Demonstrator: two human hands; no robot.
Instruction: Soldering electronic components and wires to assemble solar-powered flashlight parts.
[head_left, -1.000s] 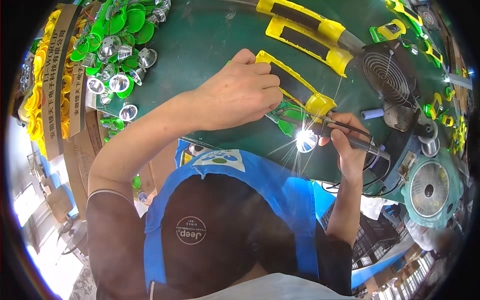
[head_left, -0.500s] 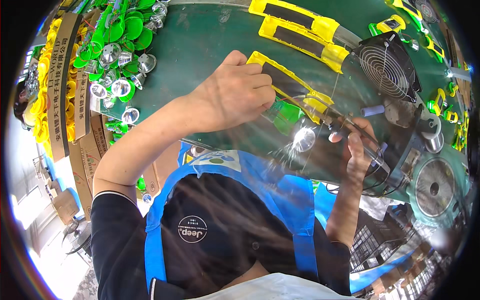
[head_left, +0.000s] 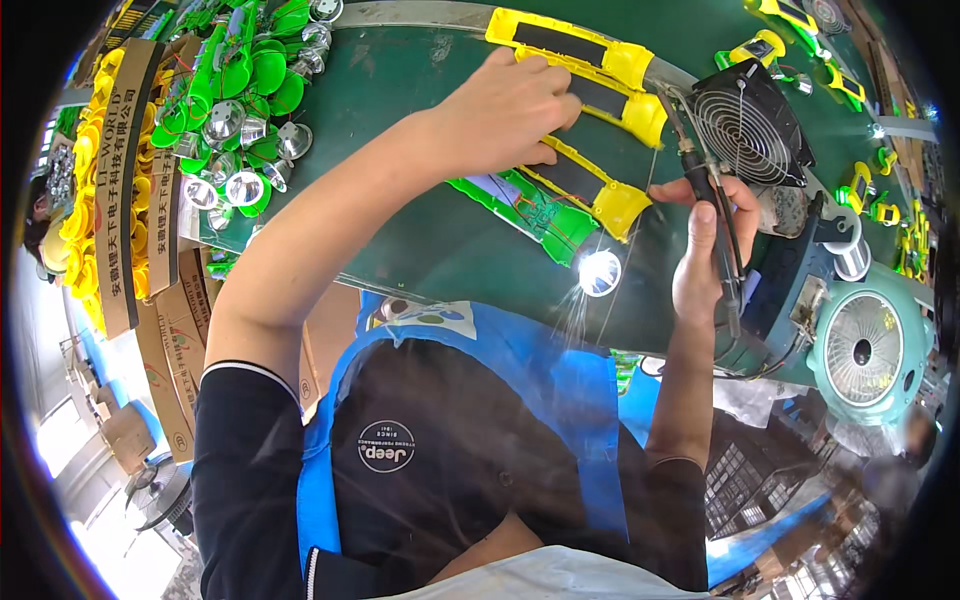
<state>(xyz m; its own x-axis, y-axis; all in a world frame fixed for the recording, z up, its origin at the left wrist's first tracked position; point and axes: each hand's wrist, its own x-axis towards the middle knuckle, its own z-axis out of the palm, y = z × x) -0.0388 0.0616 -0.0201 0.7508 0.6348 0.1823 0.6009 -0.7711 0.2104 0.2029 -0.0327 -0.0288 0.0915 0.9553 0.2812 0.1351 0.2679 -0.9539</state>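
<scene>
Green housing point(head_left: 565, 235) had its lamp point(head_left: 600, 273) lit, yellow shell point(head_left: 622, 207) unfitted beside it, right fingers point(head_left: 703, 230) gripping soldering iron point(head_left: 693, 160), left fingers point(head_left: 562, 106) curled, hold unclear.

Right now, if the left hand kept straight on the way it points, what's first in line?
Probably the middle yellow shell, which the left hand already partly overlaps in this view. Height above the bench is unclear, so it might pass over instead.

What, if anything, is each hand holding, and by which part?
Right hand: soldering iron, by its dark handle. Left hand: cannot tell whether it holds anything.
</scene>
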